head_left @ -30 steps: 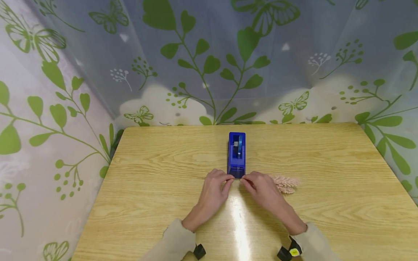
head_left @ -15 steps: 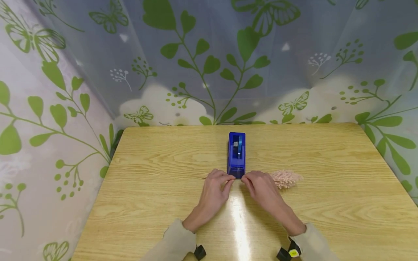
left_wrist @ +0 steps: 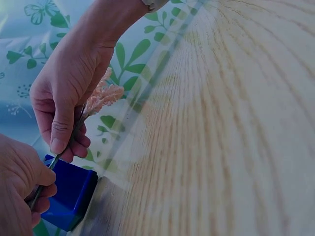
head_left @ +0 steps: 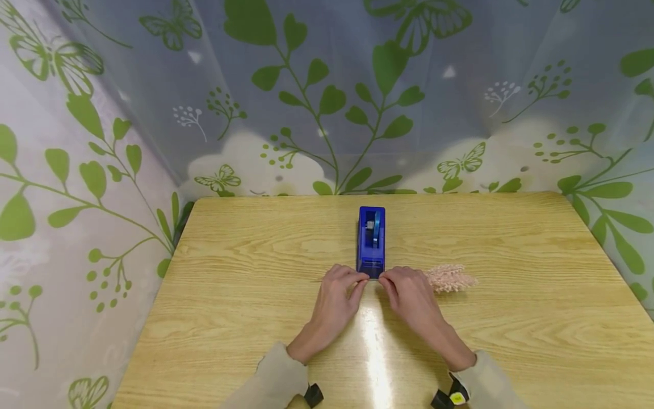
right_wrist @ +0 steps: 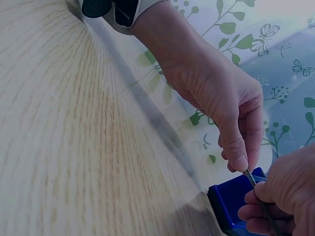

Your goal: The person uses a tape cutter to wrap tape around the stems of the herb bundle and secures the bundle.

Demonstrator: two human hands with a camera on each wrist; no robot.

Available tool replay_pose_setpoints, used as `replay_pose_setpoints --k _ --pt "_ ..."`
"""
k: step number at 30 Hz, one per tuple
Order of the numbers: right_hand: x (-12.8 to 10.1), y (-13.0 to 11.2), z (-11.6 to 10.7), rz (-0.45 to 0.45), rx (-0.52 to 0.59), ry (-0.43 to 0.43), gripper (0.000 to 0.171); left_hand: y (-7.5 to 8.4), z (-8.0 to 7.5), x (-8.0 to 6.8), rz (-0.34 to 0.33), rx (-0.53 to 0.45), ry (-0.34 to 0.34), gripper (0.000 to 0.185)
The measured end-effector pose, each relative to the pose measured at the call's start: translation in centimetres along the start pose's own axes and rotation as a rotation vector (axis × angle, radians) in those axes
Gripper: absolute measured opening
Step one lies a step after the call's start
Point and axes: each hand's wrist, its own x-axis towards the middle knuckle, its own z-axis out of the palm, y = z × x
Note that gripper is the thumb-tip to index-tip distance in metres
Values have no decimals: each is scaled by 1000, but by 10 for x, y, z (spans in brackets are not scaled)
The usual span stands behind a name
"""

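Observation:
A pink dried-flower sprig (head_left: pixel 451 278) lies sideways in both hands, its fluffy head out past the right hand and its thin stem tip out past the left. In the head view my left hand (head_left: pixel 337 298) pinches the dark stem between thumb and fingers. Close beside it my right hand (head_left: pixel 415 295) pinches the same stem nearer the flower head. Directly behind the short gap between them stands a blue tape dispenser (head_left: pixel 372 238). In the right wrist view the stem (right_wrist: pixel 251 179) is plain, with a clear strip of tape at the dispenser's toothed edge.
The wooden table (head_left: pixel 245 244) reaches back to a leaf-and-butterfly patterned curtain (head_left: pixel 286 113). Another patterned sheet (head_left: pixel 66 227) rises along the left side. A dark wrist strap device (head_left: pixel 449 397) sits at the right sleeve.
The flower head has turned about its stem and looks different in shape, first narrow, then fuller. Both hands stay almost in place, still pinching the stem.

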Motion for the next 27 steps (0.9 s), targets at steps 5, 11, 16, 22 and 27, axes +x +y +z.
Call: replay_pose_setpoints --k 5,11,16,22,27 --pt "0 0 1 -10 -1 20 7 1 0 0 16 14 13 8" --pt "0 -1 1 -6 -8 28 5 1 0 -1 28 24 22 7" --pt "-1 -2 1 6 -5 25 4 1 0 -1 37 25 29 8" --pt "0 -2 2 10 -14 19 4 1 0 -1 26 23 20 8" --pt "0 -2 2 4 -27 24 3 2 0 0 11 43 7 7"
